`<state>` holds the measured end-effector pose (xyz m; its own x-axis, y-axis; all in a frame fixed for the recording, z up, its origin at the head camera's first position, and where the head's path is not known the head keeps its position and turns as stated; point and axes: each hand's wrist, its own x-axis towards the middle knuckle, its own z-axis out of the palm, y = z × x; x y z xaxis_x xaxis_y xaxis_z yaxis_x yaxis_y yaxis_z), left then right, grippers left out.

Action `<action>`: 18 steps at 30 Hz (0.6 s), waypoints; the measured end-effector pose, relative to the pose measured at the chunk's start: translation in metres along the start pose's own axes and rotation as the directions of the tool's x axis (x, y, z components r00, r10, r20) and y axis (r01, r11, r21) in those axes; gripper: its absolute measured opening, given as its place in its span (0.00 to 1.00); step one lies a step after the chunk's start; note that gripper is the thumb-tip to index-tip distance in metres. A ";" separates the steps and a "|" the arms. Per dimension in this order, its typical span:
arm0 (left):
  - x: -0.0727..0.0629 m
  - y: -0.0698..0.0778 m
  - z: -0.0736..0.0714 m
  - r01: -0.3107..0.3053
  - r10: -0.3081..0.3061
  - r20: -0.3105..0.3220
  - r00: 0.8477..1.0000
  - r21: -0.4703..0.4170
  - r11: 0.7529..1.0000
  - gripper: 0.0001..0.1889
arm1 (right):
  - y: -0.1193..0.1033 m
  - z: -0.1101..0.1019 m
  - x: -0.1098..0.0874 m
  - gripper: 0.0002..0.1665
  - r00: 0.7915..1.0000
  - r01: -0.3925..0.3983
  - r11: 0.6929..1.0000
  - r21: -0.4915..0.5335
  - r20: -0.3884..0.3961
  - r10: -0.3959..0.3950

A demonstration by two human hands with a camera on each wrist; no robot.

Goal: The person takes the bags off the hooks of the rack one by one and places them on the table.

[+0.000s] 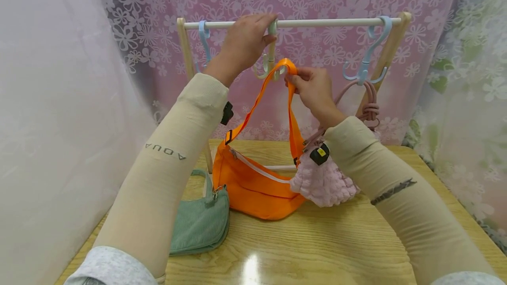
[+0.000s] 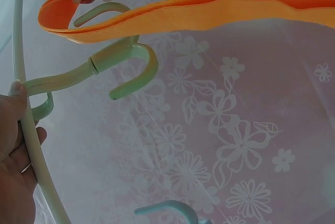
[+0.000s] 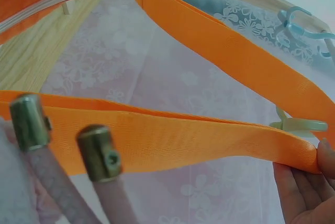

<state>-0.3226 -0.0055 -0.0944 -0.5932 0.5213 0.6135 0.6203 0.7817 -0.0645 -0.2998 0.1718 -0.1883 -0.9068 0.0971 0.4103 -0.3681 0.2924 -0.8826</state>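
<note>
My left hand [image 1: 246,41] is at the top of a pale green double hook [image 1: 271,52], thumb and fingers holding it where it hangs over the white rail [image 1: 325,23]. Just below and to the right, my right hand [image 1: 315,91] pinches the orange strap [image 2: 209,12] of a crossbody bag [image 1: 257,188] near the top of its loop. One prong of the green hook [image 3: 303,125] shows inside that loop. The orange bag hangs low under the strap, its white zipper facing up. Whether its bottom touches the table cannot be told.
A pink quilted bag [image 1: 326,181] hangs from the blue hook [image 1: 363,71] at right, partly behind my right arm. Another blue hook [image 1: 203,36] is at the rail's left end. A green corduroy bag [image 1: 202,228] lies on the wooden table [image 1: 317,250], partly hidden by my left arm.
</note>
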 end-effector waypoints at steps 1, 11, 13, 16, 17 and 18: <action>0.000 0.000 0.000 -0.001 0.001 -0.003 1.000 -0.006 1.000 0.27 | -0.001 0.000 0.000 0.17 1.000 0.001 1.000 0.010 -0.001 -0.001; 0.000 0.000 0.002 -0.018 0.017 -0.030 0.999 -0.031 0.999 0.26 | -0.008 -0.004 -0.001 0.18 1.000 0.012 0.999 0.042 0.004 -0.012; 0.000 0.000 0.002 -0.018 0.017 -0.029 0.999 -0.032 0.999 0.26 | -0.010 -0.005 -0.002 0.18 1.000 0.023 0.999 0.041 0.001 -0.023; 0.000 -0.001 0.002 -0.013 0.013 -0.024 1.000 -0.020 1.000 0.26 | -0.013 -0.006 -0.002 0.18 1.000 0.024 0.998 0.050 -0.001 -0.024; 0.000 -0.001 0.002 -0.014 0.014 -0.024 1.000 -0.016 1.000 0.26 | -0.014 -0.006 -0.002 0.18 1.000 0.023 0.998 0.059 0.000 -0.023; 0.000 -0.001 0.002 -0.015 0.014 -0.023 1.000 -0.013 1.000 0.26 | -0.015 -0.007 -0.002 0.18 1.000 0.021 0.998 0.065 0.001 -0.021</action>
<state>-0.3244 -0.0055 -0.0957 -0.5722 0.5246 0.6305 0.6355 0.7695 -0.0634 -0.2914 0.1736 -0.1742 -0.8988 0.0900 0.4290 -0.4000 0.2315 -0.8868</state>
